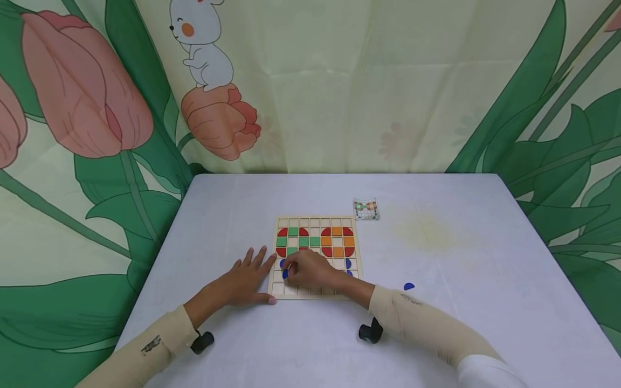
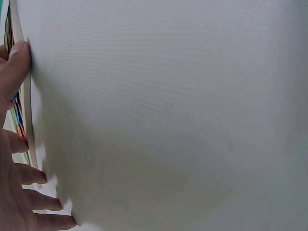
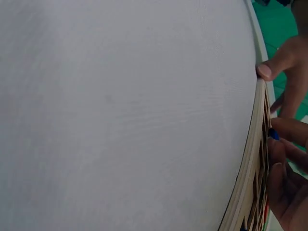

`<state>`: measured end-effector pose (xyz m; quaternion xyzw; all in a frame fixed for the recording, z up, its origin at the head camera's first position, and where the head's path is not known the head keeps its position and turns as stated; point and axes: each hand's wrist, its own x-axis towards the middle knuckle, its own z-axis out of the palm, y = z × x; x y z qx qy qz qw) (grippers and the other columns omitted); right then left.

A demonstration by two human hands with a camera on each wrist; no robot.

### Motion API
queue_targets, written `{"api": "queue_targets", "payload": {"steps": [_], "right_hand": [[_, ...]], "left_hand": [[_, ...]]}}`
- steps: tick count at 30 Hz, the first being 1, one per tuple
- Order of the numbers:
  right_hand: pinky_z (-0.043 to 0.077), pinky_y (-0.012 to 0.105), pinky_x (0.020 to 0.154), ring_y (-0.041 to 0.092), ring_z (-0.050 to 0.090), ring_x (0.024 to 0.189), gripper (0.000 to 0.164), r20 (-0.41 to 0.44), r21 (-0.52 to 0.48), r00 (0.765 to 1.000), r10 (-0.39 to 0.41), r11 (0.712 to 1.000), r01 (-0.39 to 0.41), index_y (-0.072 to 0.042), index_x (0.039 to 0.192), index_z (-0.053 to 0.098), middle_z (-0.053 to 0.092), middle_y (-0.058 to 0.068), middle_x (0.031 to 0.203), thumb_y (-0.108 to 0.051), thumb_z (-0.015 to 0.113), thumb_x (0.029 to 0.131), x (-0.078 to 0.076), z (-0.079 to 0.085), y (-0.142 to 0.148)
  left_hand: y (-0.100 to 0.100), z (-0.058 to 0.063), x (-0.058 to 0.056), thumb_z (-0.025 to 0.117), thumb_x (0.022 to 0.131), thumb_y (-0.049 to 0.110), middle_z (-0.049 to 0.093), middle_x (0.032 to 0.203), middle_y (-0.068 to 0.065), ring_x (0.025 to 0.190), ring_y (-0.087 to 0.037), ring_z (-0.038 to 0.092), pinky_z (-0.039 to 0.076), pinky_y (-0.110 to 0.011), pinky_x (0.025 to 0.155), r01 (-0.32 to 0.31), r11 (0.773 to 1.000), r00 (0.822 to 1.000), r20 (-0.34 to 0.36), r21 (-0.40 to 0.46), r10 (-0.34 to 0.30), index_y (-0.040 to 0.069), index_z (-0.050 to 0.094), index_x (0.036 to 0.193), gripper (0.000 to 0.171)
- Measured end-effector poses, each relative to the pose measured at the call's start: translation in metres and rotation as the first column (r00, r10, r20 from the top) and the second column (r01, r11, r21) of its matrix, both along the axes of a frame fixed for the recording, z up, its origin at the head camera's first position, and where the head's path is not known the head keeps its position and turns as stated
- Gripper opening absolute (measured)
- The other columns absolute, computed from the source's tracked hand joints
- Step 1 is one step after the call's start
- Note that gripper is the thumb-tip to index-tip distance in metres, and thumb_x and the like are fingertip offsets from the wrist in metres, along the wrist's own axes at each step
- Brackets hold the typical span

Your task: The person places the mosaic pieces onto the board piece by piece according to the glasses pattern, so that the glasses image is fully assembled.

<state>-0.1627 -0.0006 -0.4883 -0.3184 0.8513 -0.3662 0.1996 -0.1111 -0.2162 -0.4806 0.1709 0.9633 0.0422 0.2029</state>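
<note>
A square wooden grid board (image 1: 317,222) lies on the table with red, green, orange and blue flat pieces in its cells. My right hand (image 1: 310,269) reaches over the board's lower left part, covering several cells. Between thumb and fingertips it pinches a small blue piece (image 3: 274,134), low over a left-hand cell. Beside the board's left edge my left hand (image 1: 245,283) is spread flat, its thumb by the near left corner and its fingertips touching the edge. In the left wrist view, the left fingers (image 2: 41,198) are straight and apart.
A loose blue semicircular piece (image 1: 409,286) lies on the white table (image 1: 461,318) near the right forearm. Behind the board's far right corner is a small pattern card (image 1: 366,209). A printed curtain (image 1: 339,108) hangs beyond the table's far edge.
</note>
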Motion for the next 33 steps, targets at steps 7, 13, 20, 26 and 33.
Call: {"api": "queue_targets", "payload": {"steps": [7, 13, 20, 26, 33], "right_hand": [[0.048, 0.020, 0.058, 0.004, 0.058, 0.067, 0.028, -0.041, 0.038, 0.999, -0.001, 0.999, 0.003, -0.012, 0.110, 0.076, 0.064, -0.011, 0.070, -0.021, 0.082, 0.085, 0.004, 0.001, -0.008], [0.047, 0.018, 0.058, 0.003, 0.056, 0.069, 0.024, -0.092, 0.040, 0.996, 0.009, 0.999, -0.006, -0.011, 0.109, 0.078, 0.069, -0.009, 0.080, -0.021, 0.080, 0.087, 0.003, 0.000, -0.010], [0.045, 0.018, 0.058, 0.003, 0.055, 0.067, 0.021, -0.150, 0.053, 0.988, 0.019, 0.999, -0.011, -0.011, 0.105, 0.078, 0.068, -0.009, 0.077, -0.021, 0.080, 0.087, 0.003, 0.003, -0.011], [0.045, 0.018, 0.058, 0.004, 0.055, 0.068, 0.024, -0.140, 0.069, 0.990, 0.015, 0.998, -0.006, -0.011, 0.107, 0.078, 0.066, -0.010, 0.076, -0.023, 0.080, 0.087, 0.003, 0.004, -0.010], [0.049, 0.019, 0.062, 0.004, 0.058, 0.071, 0.022, -0.118, 0.048, 0.993, 0.003, 0.999, 0.002, -0.013, 0.108, 0.076, 0.068, -0.011, 0.080, -0.025, 0.077, 0.089, 0.004, 0.004, 0.010]], "left_hand": [[0.001, 0.001, 0.000, 0.071, 0.080, 0.067, 0.016, 0.167, -0.020, 0.150, -0.053, 0.015, 0.031, -0.070, 0.110, 0.002, 1.000, 1.000, 0.001, 0.009, -0.002, 0.015, 0.023, 0.161, 0.107], [0.001, 0.001, 0.000, 0.071, 0.081, 0.067, 0.014, 0.167, -0.020, 0.151, -0.053, 0.013, 0.030, -0.069, 0.111, -0.003, 1.000, 1.000, 0.006, 0.003, 0.003, 0.016, 0.023, 0.161, 0.107], [0.001, 0.001, -0.003, 0.070, 0.080, 0.068, 0.014, 0.168, -0.019, 0.150, -0.053, 0.014, 0.031, -0.068, 0.112, -0.002, 1.000, 1.000, 0.004, -0.007, 0.002, 0.017, 0.022, 0.161, 0.108], [-0.001, 0.000, -0.004, 0.070, 0.079, 0.069, 0.015, 0.167, -0.020, 0.150, -0.054, 0.015, 0.031, -0.069, 0.111, 0.005, 1.000, 1.000, -0.004, -0.008, -0.005, 0.016, 0.023, 0.161, 0.108], [-0.001, -0.001, -0.002, 0.069, 0.079, 0.070, 0.014, 0.168, -0.020, 0.150, -0.054, 0.014, 0.032, -0.069, 0.110, 0.012, 1.000, 1.000, -0.011, -0.020, -0.012, 0.017, 0.022, 0.161, 0.109]]}}
